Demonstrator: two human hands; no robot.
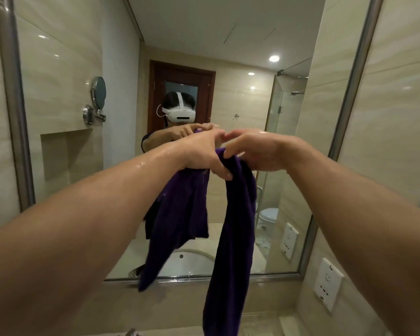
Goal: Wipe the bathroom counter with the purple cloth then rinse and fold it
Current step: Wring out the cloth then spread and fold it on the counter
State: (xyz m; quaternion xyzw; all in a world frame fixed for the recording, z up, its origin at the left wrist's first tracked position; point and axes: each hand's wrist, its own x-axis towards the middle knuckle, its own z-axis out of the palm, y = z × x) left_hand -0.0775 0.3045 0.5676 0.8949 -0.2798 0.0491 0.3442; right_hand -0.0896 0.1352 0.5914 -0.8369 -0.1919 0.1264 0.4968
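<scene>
2 wet hands (204, 154) (260, 151) grip limp purple cloth (233, 226)

The purple cloth (232, 226) runs off the bottom edge (its left fold blurred).

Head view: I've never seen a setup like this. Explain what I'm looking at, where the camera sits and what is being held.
There is no machine here, only a person using two bare hands. The single picture comes from a wide-angle camera worn on the head, so both forearms reach into the frame from the bottom corners. The left hand and the right hand meet in the middle and grip the top of a purple cloth, which hangs down in long folds. The left forearm glistens with water. Behind the cloth is a wall mirror. It reflects the person, a white headset and a sink basin. A white wall socket sits on the right wall.
</scene>
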